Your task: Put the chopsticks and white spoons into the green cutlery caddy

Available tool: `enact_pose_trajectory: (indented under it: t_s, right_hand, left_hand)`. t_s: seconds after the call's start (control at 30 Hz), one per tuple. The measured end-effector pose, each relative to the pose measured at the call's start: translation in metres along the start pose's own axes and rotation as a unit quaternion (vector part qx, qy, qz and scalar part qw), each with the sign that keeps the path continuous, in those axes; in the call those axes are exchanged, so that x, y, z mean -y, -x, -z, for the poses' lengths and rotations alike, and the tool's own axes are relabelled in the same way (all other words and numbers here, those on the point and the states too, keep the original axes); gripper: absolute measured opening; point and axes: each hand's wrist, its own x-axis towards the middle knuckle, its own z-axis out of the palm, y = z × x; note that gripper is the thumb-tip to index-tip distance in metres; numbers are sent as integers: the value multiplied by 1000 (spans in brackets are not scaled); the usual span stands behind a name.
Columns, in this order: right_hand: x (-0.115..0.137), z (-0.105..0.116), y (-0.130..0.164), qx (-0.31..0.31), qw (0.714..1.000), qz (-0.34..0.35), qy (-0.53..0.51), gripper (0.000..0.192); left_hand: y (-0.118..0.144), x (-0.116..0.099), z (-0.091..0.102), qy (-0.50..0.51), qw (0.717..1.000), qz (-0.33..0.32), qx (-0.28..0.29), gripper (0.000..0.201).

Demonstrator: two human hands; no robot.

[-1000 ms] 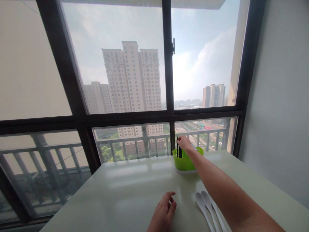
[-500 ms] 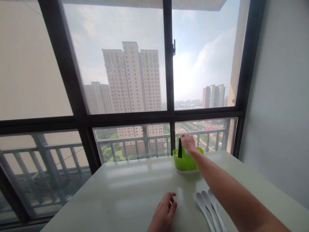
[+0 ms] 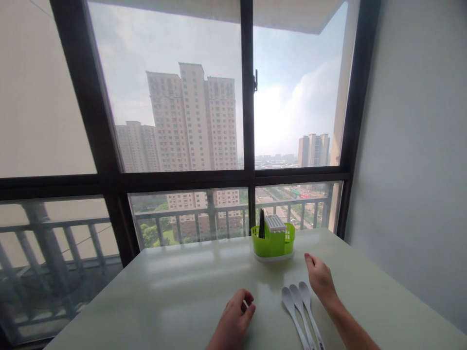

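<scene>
A bright green cutlery holder (image 3: 272,249) with a white base stands near the table's far edge. Black chopsticks (image 3: 261,224) rise upright from its left compartment, and a white slotted piece (image 3: 275,223) tops the middle. Nearer to me, three white spoons lie side by side: a left one (image 3: 287,297), a middle one (image 3: 296,294) and a right one (image 3: 305,290). My right hand (image 3: 321,278) hovers just beyond and right of them, loosely curved, with nothing visible in it. My left hand (image 3: 236,313) rests left of the spoons, open, fingers bent and thumb apart.
The pale glossy table (image 3: 175,287) narrows toward a large window with dark frames (image 3: 182,181). A plain wall (image 3: 408,170) rises on the right. Outside the glass are a railing (image 3: 197,210) and tall buildings (image 3: 193,121).
My right hand has left the chopsticks in the holder and drawn back toward me, beside the spoons. My left hand keeps its pose. The whole view has shifted slightly.
</scene>
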Motion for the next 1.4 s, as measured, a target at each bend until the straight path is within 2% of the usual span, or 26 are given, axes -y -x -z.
enact_pose_trajectory:
  t_s: [0.1,0.2,0.27,0.47,0.7,0.93,1.0,1.07,1.13,1.2,1.3,1.4]
  right_hand:
    - [-16,-5,10,-11,1000,-17,0,40]
    - [-22,-11,11,30,999,15,-20,30]
    - [-25,-15,11,63,997,40,-37,25]
    - [-31,-20,9,168,983,67,-38,25]
    - [-35,2,-1,311,948,61,-15,29]
    - [-49,3,-6,348,936,8,-47,27]
    - [-46,11,-13,325,944,-7,-56,27]
    - [-34,25,-24,265,964,7,-38,26]
    - [-15,40,-36,169,984,51,11,23]
    - [12,52,-47,55,992,103,58,21]
    - [59,54,-59,-87,976,191,63,21]
    - [102,41,-64,-151,952,264,46,20]
  left_hand:
    - [-2,-2,3,-17,1000,10,-7,29]
    - [-4,-1,8,-6,999,27,17,48]
    - [-4,1,11,21,999,39,29,52]
    - [-4,5,17,85,994,60,13,54]
    - [-6,3,12,74,995,70,-7,54]
    - [-7,11,7,78,995,55,-7,52]
    - [-8,12,5,80,995,54,-4,52]
    - [-8,12,4,81,995,52,2,51]
    - [-8,12,4,79,996,50,4,52]
    - [-8,10,4,74,996,52,3,51]
    - [-7,9,4,68,996,53,2,51]
    - [-7,10,3,69,996,56,0,51]
